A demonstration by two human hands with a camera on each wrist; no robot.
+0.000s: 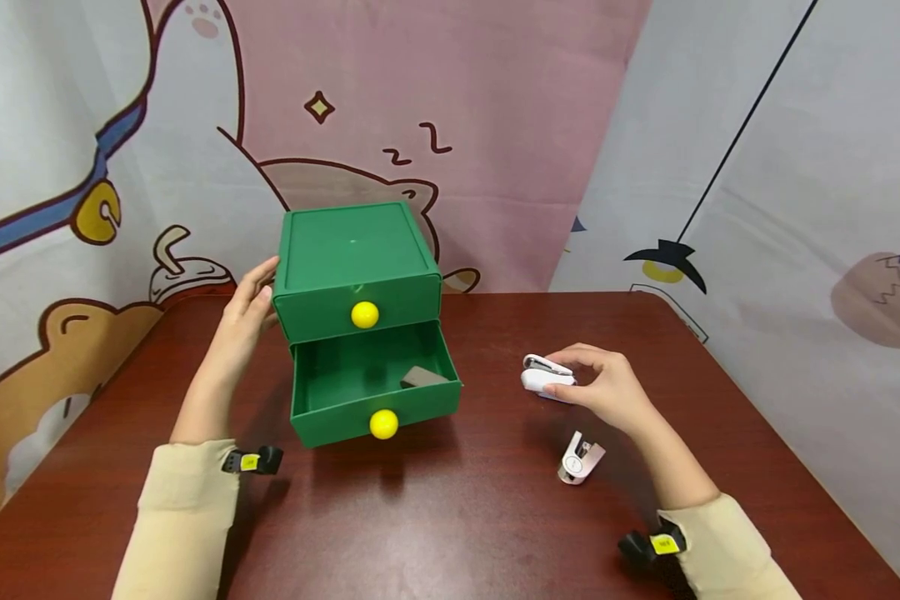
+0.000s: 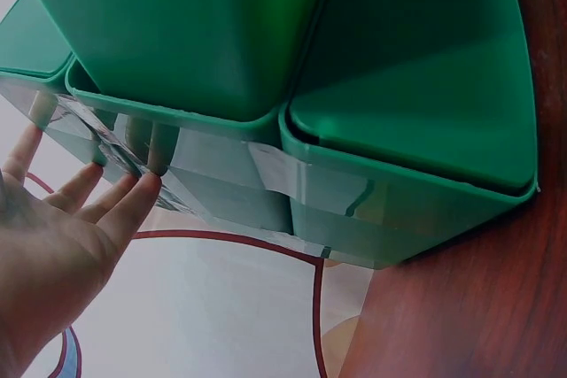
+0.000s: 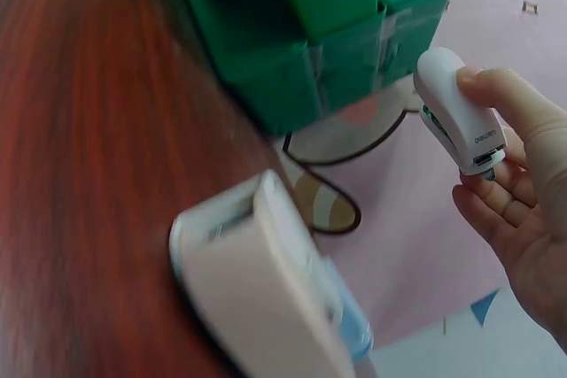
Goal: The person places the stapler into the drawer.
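A green drawer cabinet with yellow ball knobs stands left of centre. Its middle drawer is pulled out and holds a small grey-brown block at its right side. My left hand reaches along the cabinet's left side; in the left wrist view its straight fingers touch the clear-taped side wall. My right hand pinches a small white stapler between thumb and fingers, right of the drawer. The right wrist view shows that stapler held above table level.
A small pinkish-white V-shaped gadget lies on the dark red-brown table, nearer me than my right hand. It looms large in the right wrist view, with a light-blue part. A cartoon-printed cloth hangs behind the table and along both sides.
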